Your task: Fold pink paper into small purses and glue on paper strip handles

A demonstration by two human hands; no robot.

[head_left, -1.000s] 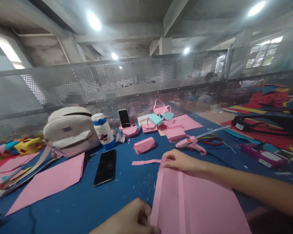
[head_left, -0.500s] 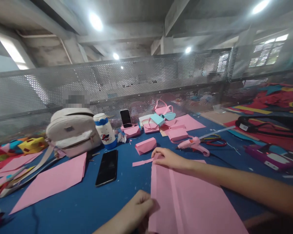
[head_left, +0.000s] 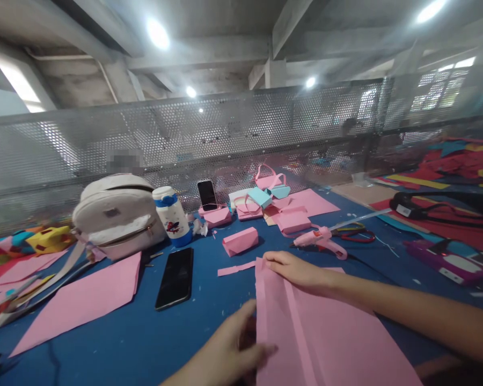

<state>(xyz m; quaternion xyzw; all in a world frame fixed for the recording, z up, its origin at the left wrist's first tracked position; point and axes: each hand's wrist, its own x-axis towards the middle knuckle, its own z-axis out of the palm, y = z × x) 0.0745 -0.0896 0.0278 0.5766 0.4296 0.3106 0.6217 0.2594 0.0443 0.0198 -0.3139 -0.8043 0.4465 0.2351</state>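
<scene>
A large pink paper sheet [head_left: 338, 327] with long creases along its left side lies at the lower right, its left edge lifted a little. My right hand [head_left: 293, 269] grips its far edge near the corner, fingers bent over the fold. Around the sheet's left edge is my left hand [head_left: 231, 346], thumb on top and the other fingers partly hidden behind the paper. A thin pink strip [head_left: 235, 268] lies just left of the far corner. Beyond it sits a small folded pink paper box [head_left: 240, 241].
A pink glue gun [head_left: 320, 239] and scissors [head_left: 356, 233] lie beyond my right arm. To the left are a black phone [head_left: 175, 279], more pink sheets [head_left: 84, 300], a bottle [head_left: 172, 217] and a white backpack [head_left: 116, 217]. Small paper bags [head_left: 292, 220] stand before a perforated metal screen [head_left: 225, 128].
The pink sheet and my right hand have shifted slightly right. My left hand has moved up and right, its thumb now over the paper and its index finger spread from it.
</scene>
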